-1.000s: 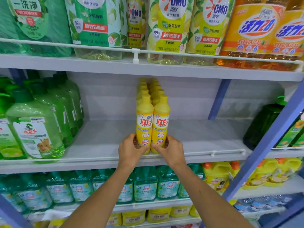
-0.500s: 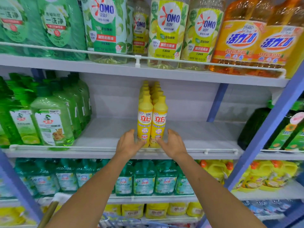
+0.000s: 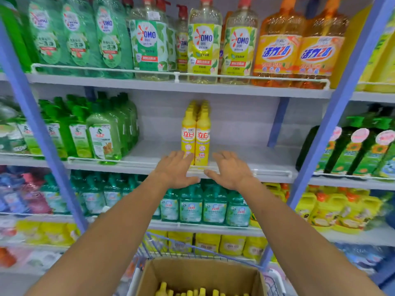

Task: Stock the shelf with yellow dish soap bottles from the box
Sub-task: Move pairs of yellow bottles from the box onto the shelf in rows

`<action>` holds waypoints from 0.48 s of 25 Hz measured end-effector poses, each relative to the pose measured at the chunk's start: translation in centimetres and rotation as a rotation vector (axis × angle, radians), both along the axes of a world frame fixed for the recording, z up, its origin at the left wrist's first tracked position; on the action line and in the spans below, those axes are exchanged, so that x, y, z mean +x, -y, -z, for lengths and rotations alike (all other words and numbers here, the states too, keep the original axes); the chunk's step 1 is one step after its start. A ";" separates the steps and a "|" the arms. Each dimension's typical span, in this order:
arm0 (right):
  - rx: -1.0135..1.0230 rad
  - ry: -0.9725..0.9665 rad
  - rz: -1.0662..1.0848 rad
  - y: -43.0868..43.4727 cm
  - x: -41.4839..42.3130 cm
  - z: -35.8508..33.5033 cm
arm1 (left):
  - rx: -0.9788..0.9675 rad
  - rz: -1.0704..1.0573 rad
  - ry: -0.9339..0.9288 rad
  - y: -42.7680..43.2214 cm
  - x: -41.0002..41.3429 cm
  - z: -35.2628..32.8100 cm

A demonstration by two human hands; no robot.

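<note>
Two rows of yellow dish soap bottles (image 3: 196,135) stand upright on the middle shelf (image 3: 245,161), running back from the front rail. My left hand (image 3: 175,170) hovers just left of the front bottles, fingers spread and holding nothing. To their right, my right hand (image 3: 229,170) is also spread and apart from them. Below, a cardboard box (image 3: 198,274) sits in a wire cart, with several yellow bottle caps (image 3: 188,291) showing inside it.
Green soap bottles (image 3: 102,135) fill the left of the same shelf, dark green ones (image 3: 350,150) the bay at right. Big OMO and orange bottles (image 3: 282,50) stand on the shelf above. Blue uprights (image 3: 333,112) frame the bay. Bare shelf lies on both sides of the yellow rows.
Both hands have let go of the two front yellow bottles and drawn back toward me, fingers spreading. The view has pulled back and dropped, so the box has come into sight.
</note>
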State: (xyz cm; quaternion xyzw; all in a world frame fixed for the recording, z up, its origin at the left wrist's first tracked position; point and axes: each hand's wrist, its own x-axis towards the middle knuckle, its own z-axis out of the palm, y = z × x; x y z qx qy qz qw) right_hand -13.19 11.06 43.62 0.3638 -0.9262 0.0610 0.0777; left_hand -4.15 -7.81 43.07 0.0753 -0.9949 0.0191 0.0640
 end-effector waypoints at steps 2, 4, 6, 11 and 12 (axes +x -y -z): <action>0.034 -0.007 0.015 -1.3 1.8 1.7 | -0.033 0.016 0.004 -1.4 1.8 1.1; 0.072 0.003 0.039 -2.7 3.5 3.9 | -0.039 0.033 0.043 -2.7 3.2 3.1; 0.108 0.014 0.058 -3.8 4.8 6.1 | -0.050 0.043 0.092 -3.7 4.3 5.3; 0.184 0.153 0.119 -4.9 7.8 13.1 | -0.023 0.105 0.245 -5.7 7.2 12.6; 0.206 0.187 0.129 -5.0 8.5 14.9 | -0.018 0.112 0.284 -5.7 7.8 14.6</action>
